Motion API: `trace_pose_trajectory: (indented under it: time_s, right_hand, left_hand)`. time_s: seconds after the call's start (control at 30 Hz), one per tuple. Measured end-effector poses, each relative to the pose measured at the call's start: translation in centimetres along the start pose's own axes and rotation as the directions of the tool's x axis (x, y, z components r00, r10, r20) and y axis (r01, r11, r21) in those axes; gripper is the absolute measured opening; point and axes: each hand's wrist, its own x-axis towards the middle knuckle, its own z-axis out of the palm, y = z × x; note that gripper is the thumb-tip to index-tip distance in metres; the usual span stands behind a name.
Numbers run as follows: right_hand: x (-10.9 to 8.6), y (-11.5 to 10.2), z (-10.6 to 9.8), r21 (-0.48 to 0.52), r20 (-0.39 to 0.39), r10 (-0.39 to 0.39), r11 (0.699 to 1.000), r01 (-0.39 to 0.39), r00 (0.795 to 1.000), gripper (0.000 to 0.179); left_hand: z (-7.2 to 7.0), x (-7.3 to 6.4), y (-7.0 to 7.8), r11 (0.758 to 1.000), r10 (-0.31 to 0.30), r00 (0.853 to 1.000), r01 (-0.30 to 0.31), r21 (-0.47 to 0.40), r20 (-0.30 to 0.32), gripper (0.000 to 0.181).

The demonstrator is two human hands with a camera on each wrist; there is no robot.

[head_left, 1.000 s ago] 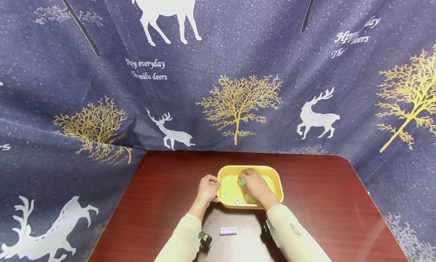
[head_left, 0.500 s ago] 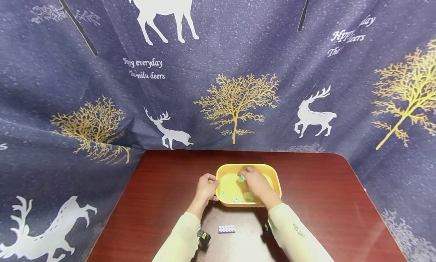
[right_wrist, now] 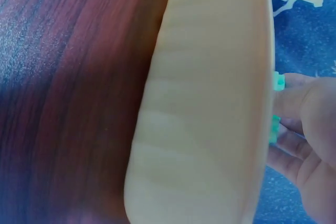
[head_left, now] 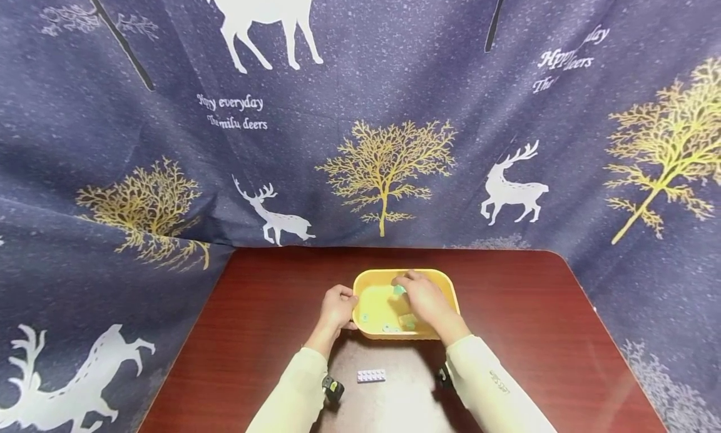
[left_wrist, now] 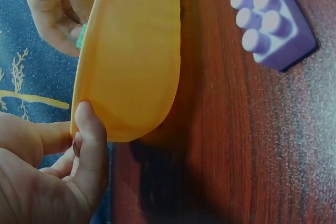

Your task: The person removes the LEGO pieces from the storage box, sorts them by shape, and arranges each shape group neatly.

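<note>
In the head view a yellow plastic tub (head_left: 368,276) stands on the table. My left hand (head_left: 337,307) grips its left wall; in the left wrist view the thumb (left_wrist: 90,124) lies against the outside of the tub. My right hand (head_left: 425,300) reaches over the near wall into the tub. Between its fingertips it pinches a green toy brick (head_left: 399,290), whose studded parts show past the rim in the right wrist view. Small pale green pieces (head_left: 365,318) lie on the tub floor, with several more near the front wall.
A purple studded toy brick (head_left: 371,376) lies on the reddish-brown wooden table (head_left: 270,295) in front of the tub, between the forearms. Behind the table hangs a dark blue cloth (head_left: 338,170) printed with deer and trees. A black wrist camera (head_left: 333,389) sits on the left forearm.
My right hand has lifted the green brick slightly, toward the tub's far wall. My left hand keeps its grip on the tub. The head view has shifted a little.
</note>
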Motion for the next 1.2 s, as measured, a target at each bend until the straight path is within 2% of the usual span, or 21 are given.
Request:
trace_pose_trajectory:
  time_s: [0.33, 0.57, 1.2]
  right_hand:
    - [-0.9, -1.2, -1.3, -0.009, -0.093, -0.093, 0.996, 0.093, 0.991, 0.039]
    - [-1.6, -1.7, -1.5, -0.015, -0.107, -0.082, 0.997, 0.081, 0.991, 0.042]
    - [-3.7, -2.7, -2.7, -0.04, -0.151, -0.136, 0.991, 0.131, 0.979, 0.04]
  left_hand:
    - [0.0, 0.2, -0.1, 1.0, -0.012, 1.0, 0.013, 0.014, -0.018, 0.026]
    - [0.0, 0.3, -0.1, 1.0, -0.009, 1.0, 0.01, 0.013, -0.013, 0.028]
    - [0.1, 0.3, -0.6, 1.0, 0.0, 1.0, 0.0, 0.016, -0.014, 0.025]
